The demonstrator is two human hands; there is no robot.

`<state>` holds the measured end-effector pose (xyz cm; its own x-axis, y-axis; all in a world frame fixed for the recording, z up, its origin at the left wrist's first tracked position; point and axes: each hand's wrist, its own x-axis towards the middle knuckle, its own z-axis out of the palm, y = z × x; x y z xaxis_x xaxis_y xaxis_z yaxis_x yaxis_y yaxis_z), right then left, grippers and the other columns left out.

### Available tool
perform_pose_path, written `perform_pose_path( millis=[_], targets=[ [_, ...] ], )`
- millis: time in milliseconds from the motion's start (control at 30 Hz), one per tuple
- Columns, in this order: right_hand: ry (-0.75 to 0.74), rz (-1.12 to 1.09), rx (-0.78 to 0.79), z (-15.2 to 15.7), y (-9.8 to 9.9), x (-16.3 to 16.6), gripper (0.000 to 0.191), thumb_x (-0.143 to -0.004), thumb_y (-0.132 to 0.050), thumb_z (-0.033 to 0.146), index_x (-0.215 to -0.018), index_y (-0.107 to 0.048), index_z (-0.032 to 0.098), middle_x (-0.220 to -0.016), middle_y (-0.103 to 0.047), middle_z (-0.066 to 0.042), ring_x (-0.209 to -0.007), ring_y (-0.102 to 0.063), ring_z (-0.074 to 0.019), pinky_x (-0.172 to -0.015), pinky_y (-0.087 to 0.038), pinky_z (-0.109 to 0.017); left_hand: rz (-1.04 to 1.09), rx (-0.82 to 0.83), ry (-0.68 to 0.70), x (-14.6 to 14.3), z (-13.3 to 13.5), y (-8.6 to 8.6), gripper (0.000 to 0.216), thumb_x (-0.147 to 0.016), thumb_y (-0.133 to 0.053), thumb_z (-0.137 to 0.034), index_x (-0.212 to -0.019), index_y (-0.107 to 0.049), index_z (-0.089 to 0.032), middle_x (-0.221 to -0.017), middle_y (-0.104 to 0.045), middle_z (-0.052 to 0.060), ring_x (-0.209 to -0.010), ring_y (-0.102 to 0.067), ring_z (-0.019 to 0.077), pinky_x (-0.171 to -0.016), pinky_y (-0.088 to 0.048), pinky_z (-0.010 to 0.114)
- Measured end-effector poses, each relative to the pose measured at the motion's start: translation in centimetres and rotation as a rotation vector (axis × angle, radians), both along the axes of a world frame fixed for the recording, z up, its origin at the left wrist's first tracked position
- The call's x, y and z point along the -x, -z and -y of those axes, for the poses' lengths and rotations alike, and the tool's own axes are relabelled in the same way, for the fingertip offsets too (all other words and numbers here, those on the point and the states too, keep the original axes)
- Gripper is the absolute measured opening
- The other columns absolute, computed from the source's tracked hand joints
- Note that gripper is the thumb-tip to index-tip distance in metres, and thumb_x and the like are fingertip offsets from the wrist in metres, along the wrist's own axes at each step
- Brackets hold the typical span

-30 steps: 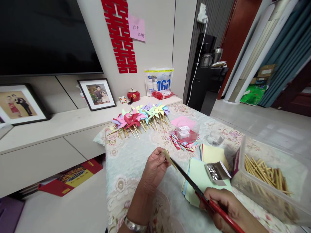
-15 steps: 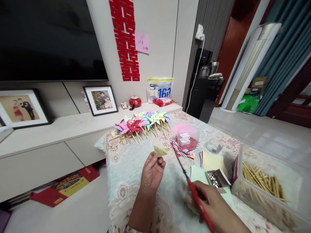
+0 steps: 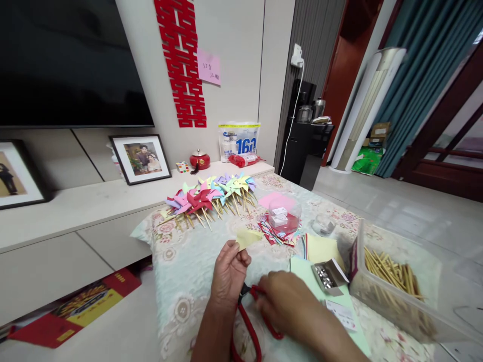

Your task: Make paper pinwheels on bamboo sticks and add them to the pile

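My left hand (image 3: 228,274) is raised over the flowered tablecloth (image 3: 188,261) and pinches a folded yellow paper (image 3: 247,237) between thumb and fingertips. My right hand (image 3: 289,304) is low on the table just right of it, back up, fingers curled down onto the red handles of the scissors (image 3: 251,322). The scissors lie flat against the cloth and their blades are hidden. A heap of coloured paper pinwheels on sticks (image 3: 211,193) lies at the far end of the table.
Right of my hands lie coloured paper sheets (image 3: 320,249), a small open box of metal pins (image 3: 327,275) and a clear tub of wooden sticks (image 3: 392,281). A clear lidded cup (image 3: 284,216) and a small glass (image 3: 323,224) stand farther back. A low cabinet with framed photos (image 3: 140,158) runs along the left.
My right hand has lowered the scissors from pointing up beside the paper to flat on the table. The left hand still holds the yellow paper, slightly lower.
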<state>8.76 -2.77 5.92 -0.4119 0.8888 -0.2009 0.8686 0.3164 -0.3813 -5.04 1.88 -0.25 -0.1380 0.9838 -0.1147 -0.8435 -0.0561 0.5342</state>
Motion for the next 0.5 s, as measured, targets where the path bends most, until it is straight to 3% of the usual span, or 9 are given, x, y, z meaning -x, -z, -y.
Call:
perform_pose_path(
  millis=[67, 100, 167, 233, 333, 500],
  targets=[
    [0.086, -0.296, -0.050, -1.4, 0.5, -1.7, 0.020, -0.083, -0.062, 0.029, -0.091, -0.074, 0.016, -0.087, -0.075, -0.012, -0.084, -0.069, -0.0270, -0.076, -0.049, -0.036, -0.060, -0.003, 0.024, -0.4, 0.0, 0.1, 0.027, -0.059, -0.085, -0.020, -0.072, -0.061, -0.016, -0.057, -0.057, -0.006, -0.050, -0.054, 0.0078, -0.050, -0.043, 0.020],
    [0.148, -0.519, -0.057, -2.1, 1.0, -2.4, 0.024, -0.083, -0.062, 0.029, -0.100, -0.072, 0.016, -0.091, -0.074, -0.011, -0.085, -0.068, -0.0248, -0.078, -0.049, -0.035, -0.090, 0.002, 0.035, -0.6, 0.0, 0.1, 0.027, -0.059, -0.085, -0.021, -0.072, -0.061, -0.016, -0.056, -0.057, -0.006, -0.050, -0.054, 0.0081, -0.050, -0.043, 0.020],
    [0.288, -0.975, 0.019, -3.3, 2.5, -3.4, 0.043, -0.081, -0.066, 0.033, -0.121, -0.064, 0.019, -0.110, -0.070, -0.010, -0.094, -0.067, -0.0226, -0.083, -0.050, -0.036, -0.145, 0.030, 0.058, -1.1, 0.0, 0.2, 0.027, -0.059, -0.084, -0.023, -0.073, -0.062, -0.016, -0.056, -0.058, -0.005, -0.050, -0.054, 0.0089, -0.050, -0.044, 0.021],
    [0.344, -1.273, 0.145, -3.9, 4.0, -3.8, 0.064, -0.070, -0.078, 0.030, -0.130, -0.058, 0.020, -0.108, -0.069, -0.008, -0.098, -0.067, -0.0226, -0.086, -0.050, -0.035, -0.188, 0.073, 0.083, -1.8, 0.0, 0.4, 0.029, -0.058, -0.085, -0.024, -0.073, -0.062, -0.016, -0.057, -0.059, -0.004, -0.049, -0.055, 0.0098, -0.050, -0.044, 0.022],
    [0.401, -1.472, 0.261, -4.4, 5.4, -3.7, 0.074, -0.061, -0.085, 0.025, -0.129, -0.059, 0.018, -0.092, -0.071, -0.004, -0.089, -0.068, -0.0209, -0.081, -0.050, -0.034, -0.219, 0.146, 0.119, -2.8, 0.1, 0.7, 0.032, -0.055, -0.086, -0.025, -0.072, -0.061, -0.016, -0.056, -0.060, -0.003, -0.048, -0.055, 0.0106, -0.049, -0.044, 0.023],
    [0.455, -1.590, 0.266, -4.7, 5.7, -3.6, 0.069, -0.059, -0.085, 0.022, -0.124, -0.062, 0.020, -0.088, -0.073, -0.001, -0.074, -0.065, -0.0159, -0.073, -0.048, -0.030, -0.230, 0.214, 0.163, -3.6, 0.3, 1.0, 0.033, -0.051, -0.087, -0.025, -0.070, -0.061, -0.016, -0.059, -0.061, -0.002, -0.048, -0.055, 0.0101, -0.047, -0.044, 0.022]
  ],
)
